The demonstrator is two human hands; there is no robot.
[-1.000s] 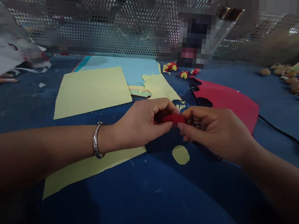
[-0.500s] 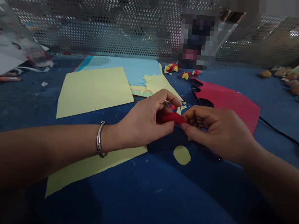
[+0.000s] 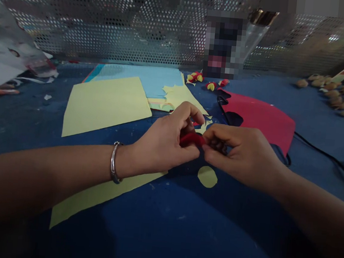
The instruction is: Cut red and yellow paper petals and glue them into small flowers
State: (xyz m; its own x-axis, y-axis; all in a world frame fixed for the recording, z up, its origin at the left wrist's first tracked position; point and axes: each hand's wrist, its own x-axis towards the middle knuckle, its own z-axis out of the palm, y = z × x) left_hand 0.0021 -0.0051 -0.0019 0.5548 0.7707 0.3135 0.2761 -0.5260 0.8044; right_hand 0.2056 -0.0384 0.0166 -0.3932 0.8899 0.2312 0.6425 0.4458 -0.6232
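A small red paper piece (image 3: 190,139) is pinched between both hands over the blue table (image 3: 164,220). My left hand (image 3: 166,140), with a silver bracelet on its wrist, grips the piece's left side with thumb and curled fingers. My right hand (image 3: 239,153) pinches its right end, fingers curled in. Just below the hands a small yellow paper oval (image 3: 207,176) lies on the table. A yellow strip (image 3: 94,196) runs under my left forearm.
A yellow sheet (image 3: 106,103), a light blue sheet (image 3: 146,78) and a cut red sheet (image 3: 260,114) lie behind the hands. Small red-and-yellow folded pieces (image 3: 208,82) sit at the back. Tan lumps (image 3: 340,95) lie far right, a black cable (image 3: 323,150) crosses right, perforated metal wall (image 3: 109,23) behind.
Both hands have drawn slightly closer together around the red piece, which looks more folded. The left forefinger has lifted off it.
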